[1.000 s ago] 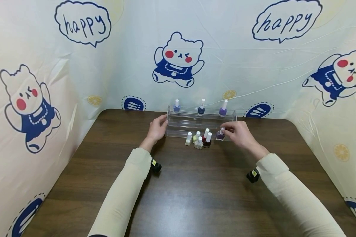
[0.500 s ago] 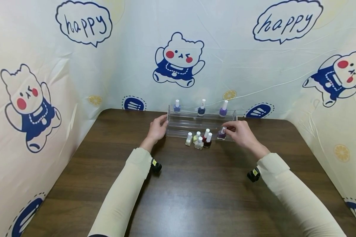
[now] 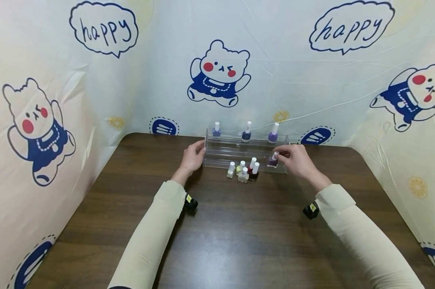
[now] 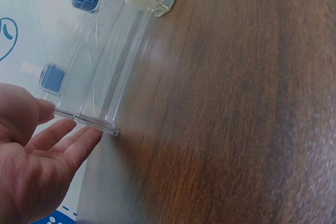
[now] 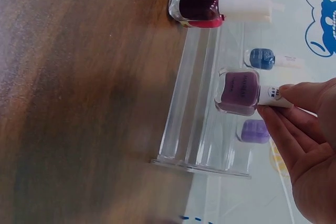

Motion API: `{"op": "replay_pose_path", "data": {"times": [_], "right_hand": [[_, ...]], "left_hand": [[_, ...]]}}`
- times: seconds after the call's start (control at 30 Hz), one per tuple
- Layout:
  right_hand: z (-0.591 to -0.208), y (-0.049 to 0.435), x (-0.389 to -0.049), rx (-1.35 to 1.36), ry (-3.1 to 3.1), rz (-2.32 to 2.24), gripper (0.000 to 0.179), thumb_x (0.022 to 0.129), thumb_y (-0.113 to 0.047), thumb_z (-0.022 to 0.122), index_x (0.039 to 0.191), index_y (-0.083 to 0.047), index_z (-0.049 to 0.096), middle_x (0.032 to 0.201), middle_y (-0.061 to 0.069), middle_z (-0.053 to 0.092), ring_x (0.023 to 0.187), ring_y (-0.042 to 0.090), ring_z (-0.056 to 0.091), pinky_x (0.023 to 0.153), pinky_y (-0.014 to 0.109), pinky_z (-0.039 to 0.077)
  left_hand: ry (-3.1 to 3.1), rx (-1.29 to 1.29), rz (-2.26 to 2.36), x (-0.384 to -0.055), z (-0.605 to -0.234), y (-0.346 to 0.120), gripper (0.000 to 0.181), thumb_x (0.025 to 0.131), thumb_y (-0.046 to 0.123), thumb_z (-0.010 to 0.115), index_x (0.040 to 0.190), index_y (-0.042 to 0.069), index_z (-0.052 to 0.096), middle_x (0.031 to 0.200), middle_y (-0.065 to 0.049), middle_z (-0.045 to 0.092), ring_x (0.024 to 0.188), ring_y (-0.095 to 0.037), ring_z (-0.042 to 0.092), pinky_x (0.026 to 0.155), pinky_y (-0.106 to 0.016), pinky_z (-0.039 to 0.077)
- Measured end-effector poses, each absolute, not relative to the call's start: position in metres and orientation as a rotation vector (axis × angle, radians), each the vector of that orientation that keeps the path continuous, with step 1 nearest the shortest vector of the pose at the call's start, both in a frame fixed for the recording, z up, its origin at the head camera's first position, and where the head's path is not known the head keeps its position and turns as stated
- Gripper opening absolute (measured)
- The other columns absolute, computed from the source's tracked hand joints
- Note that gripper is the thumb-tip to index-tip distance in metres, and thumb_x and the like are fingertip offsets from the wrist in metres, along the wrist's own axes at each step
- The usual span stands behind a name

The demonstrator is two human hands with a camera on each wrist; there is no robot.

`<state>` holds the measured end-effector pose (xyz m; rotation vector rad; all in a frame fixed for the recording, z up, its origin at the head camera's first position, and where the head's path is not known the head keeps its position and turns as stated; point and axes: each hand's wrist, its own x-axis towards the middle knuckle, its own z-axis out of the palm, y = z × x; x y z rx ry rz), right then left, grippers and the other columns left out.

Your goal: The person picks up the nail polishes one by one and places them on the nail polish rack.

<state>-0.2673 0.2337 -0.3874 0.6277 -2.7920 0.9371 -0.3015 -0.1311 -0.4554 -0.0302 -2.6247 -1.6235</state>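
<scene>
My right hand (image 3: 297,160) pinches the white cap of a dark purple nail polish bottle (image 3: 272,161) between thumb and fingers. In the right wrist view that bottle (image 5: 240,92) overlaps the steps of a clear acrylic rack (image 5: 181,114). At the rack's other end, my left hand (image 3: 192,157) touches the side panel with extended fingers (image 4: 84,145). On the top step stand a light blue bottle (image 3: 216,131), a dark blue bottle (image 3: 246,135) and a bright purple bottle (image 3: 273,136).
Several more bottles cluster before the rack on the wooden table (image 3: 217,233): a clear glittery one (image 3: 243,176), a pale one (image 3: 230,171), a yellow-green one (image 3: 239,170) and a dark red one (image 3: 253,176). A printed cloth (image 3: 217,24) hangs behind.
My right hand has lifted the dark purple bottle slightly and carried it a little right and back toward the rack. The left hand stays in place at the rack's end.
</scene>
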Motion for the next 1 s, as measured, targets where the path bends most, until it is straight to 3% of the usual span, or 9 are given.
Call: {"op": "replay_pose_path", "data": {"times": [1.0], "right_hand": [[-0.369, 0.24, -0.287, 0.552, -2.744, 0.906, 0.022, 0.098, -0.004, 0.068, 0.117, 0.004, 0.074, 0.109, 0.022, 0.074, 0.094, 0.034, 0.071, 0.08, 0.05, 0.059]], "left_hand": [[-2.629, -0.045, -1.598, -0.298, -0.453, -0.131, 0.043, 0.108, 0.014, 0.05, 0.151, 0.012, 0.051, 0.147, -0.017, 0.057, 0.132, -0.033, 0.056, 0.111, -0.047, 0.046]]}}
